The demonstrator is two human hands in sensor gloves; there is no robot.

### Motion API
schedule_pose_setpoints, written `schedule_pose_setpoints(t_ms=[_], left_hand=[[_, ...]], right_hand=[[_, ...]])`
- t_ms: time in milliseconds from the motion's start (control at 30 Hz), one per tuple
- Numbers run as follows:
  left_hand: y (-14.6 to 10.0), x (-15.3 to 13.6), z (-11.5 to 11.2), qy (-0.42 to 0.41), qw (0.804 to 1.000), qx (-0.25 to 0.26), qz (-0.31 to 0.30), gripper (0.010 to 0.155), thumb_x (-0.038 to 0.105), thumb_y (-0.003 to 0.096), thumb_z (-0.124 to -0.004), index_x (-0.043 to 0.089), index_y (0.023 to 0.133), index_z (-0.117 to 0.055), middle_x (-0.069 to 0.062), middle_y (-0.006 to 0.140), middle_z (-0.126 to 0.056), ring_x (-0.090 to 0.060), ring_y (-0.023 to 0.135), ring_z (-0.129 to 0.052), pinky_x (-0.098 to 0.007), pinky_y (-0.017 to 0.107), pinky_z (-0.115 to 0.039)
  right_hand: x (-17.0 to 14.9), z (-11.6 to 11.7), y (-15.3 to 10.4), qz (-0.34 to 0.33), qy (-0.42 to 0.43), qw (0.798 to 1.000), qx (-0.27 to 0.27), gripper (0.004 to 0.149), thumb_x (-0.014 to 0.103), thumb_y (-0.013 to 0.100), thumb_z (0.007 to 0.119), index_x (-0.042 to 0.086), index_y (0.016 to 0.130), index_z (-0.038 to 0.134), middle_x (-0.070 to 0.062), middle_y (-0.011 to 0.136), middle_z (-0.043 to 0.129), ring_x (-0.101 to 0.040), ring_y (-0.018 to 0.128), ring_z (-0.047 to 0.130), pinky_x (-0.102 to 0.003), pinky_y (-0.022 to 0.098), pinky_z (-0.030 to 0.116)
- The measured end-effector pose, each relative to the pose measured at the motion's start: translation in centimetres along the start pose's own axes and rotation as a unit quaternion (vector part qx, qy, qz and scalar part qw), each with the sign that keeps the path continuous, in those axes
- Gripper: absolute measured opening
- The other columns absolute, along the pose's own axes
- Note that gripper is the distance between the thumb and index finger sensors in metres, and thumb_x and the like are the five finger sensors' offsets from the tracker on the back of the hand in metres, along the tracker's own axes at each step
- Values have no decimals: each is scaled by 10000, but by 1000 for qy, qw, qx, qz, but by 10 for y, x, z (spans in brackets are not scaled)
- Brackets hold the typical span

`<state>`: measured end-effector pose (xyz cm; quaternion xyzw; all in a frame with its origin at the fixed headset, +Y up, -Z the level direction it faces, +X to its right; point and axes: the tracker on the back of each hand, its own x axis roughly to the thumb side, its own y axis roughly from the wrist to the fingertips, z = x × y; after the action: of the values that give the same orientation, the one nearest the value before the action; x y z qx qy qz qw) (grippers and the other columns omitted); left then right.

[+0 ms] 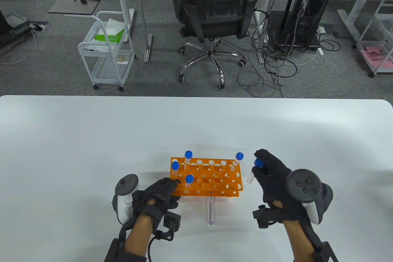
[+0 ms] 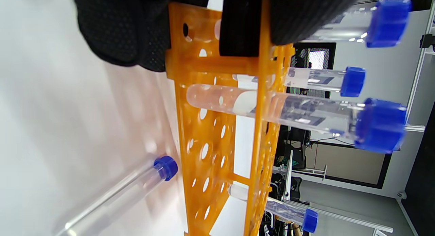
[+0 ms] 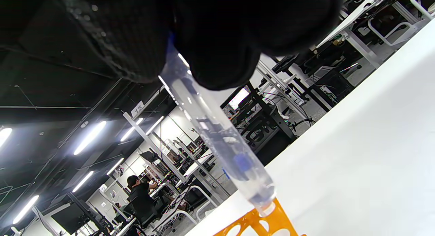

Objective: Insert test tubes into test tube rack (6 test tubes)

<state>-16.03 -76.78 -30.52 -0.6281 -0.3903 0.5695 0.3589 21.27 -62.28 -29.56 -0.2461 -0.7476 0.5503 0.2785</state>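
Now the right hand [image 1: 271, 176] pinches a blue-capped test tube [image 1: 253, 172] by its top, long axis tilted, bottom aimed toward eight o'clock at the orange rack [image 1: 206, 180] just beside it. The left hand [image 1: 159, 193] grips the rack's near-left corner; another tube [image 1: 211, 211] lies at six o'clock.

**Both gloved hands low in the frame**

In the table view the left hand [image 1: 159, 193] sits at lower centre-left, fingers curled forward, forearm rising from the bottom edge and its tracker on the outer side. The right hand [image 1: 271, 179] is at lower right, raised, thumb and fingers pinched together, tracker on its back.
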Motion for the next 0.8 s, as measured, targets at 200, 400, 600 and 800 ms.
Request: schedule_pose_setpoints(t_ms=[200,400,600,800], left_hand=[[0,0,-2,4,1000,-1,0,423,421,474,-724,190,813,-824,-247,1054,-599,-392,849,-834,-489,532,-822],[0,0,-3,4,1000,-3,-1,424,421,473,-724,189,813,-825,-247,1054,-599,-394,849,-833,-490,532,-823],[0,0,-3,3,1000,-4,-2,424,421,473,-724,189,813,-824,-246,1054,-599,-392,848,-835,-488,531,-824],[0,0,-3,0,1000,-5,-3,424,422,474,-723,190,815,-822,-245,1056,-596,-393,848,-834,-488,532,-824]], right_hand=[[3,3,-1,-11,-5,1000,9,555,394,413,906,317,929,718,21,888,882,-165,607,1017,-351,370,895],[6,11,-2,-23,-19,999,24,559,391,411,909,317,930,712,21,883,890,-161,601,1023,-350,366,897],[6,21,-2,-25,-37,998,42,557,386,411,912,316,928,716,21,885,890,-160,601,1025,-350,368,898],[1,26,0,-18,-45,998,49,559,386,411,912,317,928,713,22,885,891,-157,598,1028,-348,366,899]])
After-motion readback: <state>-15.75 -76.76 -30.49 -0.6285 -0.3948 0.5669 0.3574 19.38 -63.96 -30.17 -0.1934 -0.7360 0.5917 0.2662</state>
